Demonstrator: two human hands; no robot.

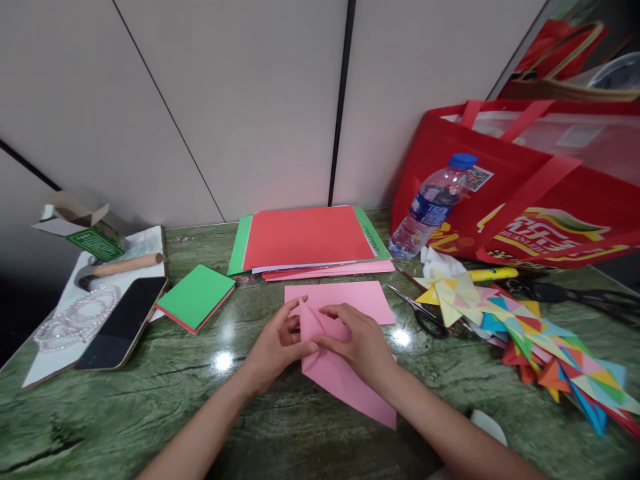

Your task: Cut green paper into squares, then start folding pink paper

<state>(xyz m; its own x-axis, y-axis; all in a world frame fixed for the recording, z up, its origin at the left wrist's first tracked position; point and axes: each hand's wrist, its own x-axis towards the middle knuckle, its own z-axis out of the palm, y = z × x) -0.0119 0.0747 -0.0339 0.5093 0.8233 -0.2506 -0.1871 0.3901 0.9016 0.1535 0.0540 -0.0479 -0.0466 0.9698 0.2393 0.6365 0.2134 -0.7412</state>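
A sheet of pink paper (345, 387), partly folded, is held up between my two hands above the green marbled table. My left hand (275, 347) pinches its left edge, with the thumb on the near face and fingers behind. From the other side, my right hand (363, 343) grips the folded part, thumb and index finger bent onto the paper. The lower right corner of the sheet hangs down toward me. Just beyond my hands, a second piece of pink paper (370, 300) lies flat on the table. The fingers partly cover the folds.
Coloured paper sheets (310, 237) are stacked by the wall. Left are green square papers (197, 297), a phone (125, 323) and a small box (95, 233). Right are scissors (425, 317), a water bottle (427, 213), a red bag (500, 180) and folded colourful paper pieces (550, 347).
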